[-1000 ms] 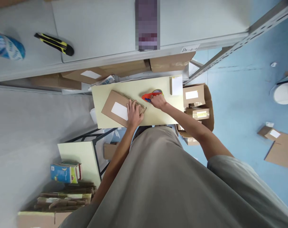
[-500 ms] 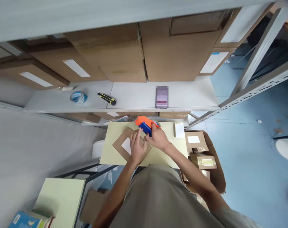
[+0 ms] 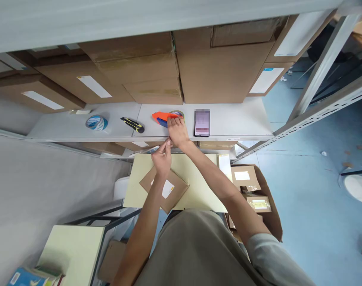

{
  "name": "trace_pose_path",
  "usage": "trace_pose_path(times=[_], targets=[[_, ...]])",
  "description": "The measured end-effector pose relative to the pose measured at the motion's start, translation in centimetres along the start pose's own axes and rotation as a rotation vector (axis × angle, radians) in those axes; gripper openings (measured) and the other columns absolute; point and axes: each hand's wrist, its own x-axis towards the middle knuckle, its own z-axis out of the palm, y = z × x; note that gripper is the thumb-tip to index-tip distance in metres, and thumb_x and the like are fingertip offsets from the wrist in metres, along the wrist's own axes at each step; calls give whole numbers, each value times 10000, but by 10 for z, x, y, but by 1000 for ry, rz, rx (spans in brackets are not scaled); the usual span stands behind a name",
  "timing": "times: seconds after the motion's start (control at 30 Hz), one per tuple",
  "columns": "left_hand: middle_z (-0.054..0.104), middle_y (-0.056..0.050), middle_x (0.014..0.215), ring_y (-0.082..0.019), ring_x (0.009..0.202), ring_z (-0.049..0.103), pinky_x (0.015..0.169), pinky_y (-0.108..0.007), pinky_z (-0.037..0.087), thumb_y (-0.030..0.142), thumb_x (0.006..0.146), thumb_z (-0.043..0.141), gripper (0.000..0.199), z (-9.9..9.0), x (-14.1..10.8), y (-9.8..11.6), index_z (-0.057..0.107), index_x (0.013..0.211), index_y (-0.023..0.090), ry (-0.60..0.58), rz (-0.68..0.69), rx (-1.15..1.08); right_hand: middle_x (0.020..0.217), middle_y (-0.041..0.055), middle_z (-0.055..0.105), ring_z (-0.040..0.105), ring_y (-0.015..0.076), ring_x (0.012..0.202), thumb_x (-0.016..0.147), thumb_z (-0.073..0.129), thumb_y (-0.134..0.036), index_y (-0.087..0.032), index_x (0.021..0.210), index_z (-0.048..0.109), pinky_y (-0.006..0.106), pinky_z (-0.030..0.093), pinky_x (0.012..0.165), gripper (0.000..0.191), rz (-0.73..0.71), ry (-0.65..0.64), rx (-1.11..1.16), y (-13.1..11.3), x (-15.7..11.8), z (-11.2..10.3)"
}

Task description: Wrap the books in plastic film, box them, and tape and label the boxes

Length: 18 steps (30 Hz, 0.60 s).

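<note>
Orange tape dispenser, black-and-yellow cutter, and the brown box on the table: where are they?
Orange tape dispenser [image 3: 159,116]: head view, on its orange body.
Cutter [image 3: 132,124]: head view, middle of its handle.
Brown box [image 3: 177,186]: head view, on its bare brown top.

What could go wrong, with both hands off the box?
The box lies unheld, a corner at the near edge of the table; a bump might shift it. The cutter lies near the front edge of the shelf and could get knocked off. The right hand holds the tape dispenser, which might slip and fall.
</note>
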Motion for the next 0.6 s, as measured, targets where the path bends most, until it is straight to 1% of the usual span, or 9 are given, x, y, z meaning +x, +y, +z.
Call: trace_pose_path(times=[0.07,0.13,0.2,0.27,0.33,0.4,0.47,0.53,0.6], targets=[[852,-72,1035,-265,930,828,882,-389,673,476,1037,596,367,-1,-14,-10,851,1137,232,20,-60,-26,1449,260,635,550,325,1412,1048,355,-58,25,1563,469,543,322,1284,535,0,60,25,0,-5,2],[852,-58,1005,-270,921,828,890,-396,677,466,1005,654,311,-6,-29,-23,861,1074,245,23,-110,-5,1566,240,546,484,325,1477,1070,347,-97,-31,1617,423,555,306,1296,557,-3,109,76,-2,-23,3],[851,-55,1053,-281,985,826,931,-415,676,445,999,661,281,-15,-49,-40,858,1103,273,-37,-131,65,1626,215,489,460,329,1492,1102,356,-172,-86,1639,416,541,329,1286,547,-3,106,154,-3,-56,11],[836,-51,1164,-292,1094,809,981,-448,669,414,1022,606,310,-23,-75,-58,833,1213,325,-161,-121,157,1568,191,553,524,317,1427,1129,348,-249,-135,1598,487,511,406,1233,503,33,39,260,-1,-104,29],[803,-36,1278,-299,1212,769,1043,-492,651,374,1048,515,399,-30,-106,-77,763,1360,394,-300,-103,222,1494,200,618,583,312,1364,1137,350,-302,-131,1525,562,488,480,1167,474,148,-89,363,5,-161,59],[714,-28,1454,-313,1409,645,1174,-556,571,355,1042,490,476,-32,-138,-93,682,1473,422,-434,-76,263,1503,224,623,587,306,1399,1139,350,-317,-104,1519,563,467,500,1166,484,317,-262,416,13,-219,92],[611,-20,1579,-330,1538,497,1268,-597,476,381,1005,561,531,-30,-165,-105,630,1530,430,-538,-41,316,1521,242,621,619,322,1398,1135,354,-318,-70,1544,537,451,515,1164,512,472,-524,428,19,-267,120],[497,-19,1673,-351,1593,390,1314,-622,402,403,967,626,596,-27,-184,-112,597,1561,430,-605,-28,362,1489,253,654,686,324,1335,1113,362,-254,-60,1548,537,430,552,1119,508,500,-814,450,22,-299,139],[405,-15,1728,-367,1612,332,1331,-641,358,392,949,652,649,-24,-194,-118,560,1590,435,-644,-30,394,1485,218,676,704,284,1326,1062,431,-187,-75,1553,543,361,568,1097,516,472,-927,474,20,-313,150]])
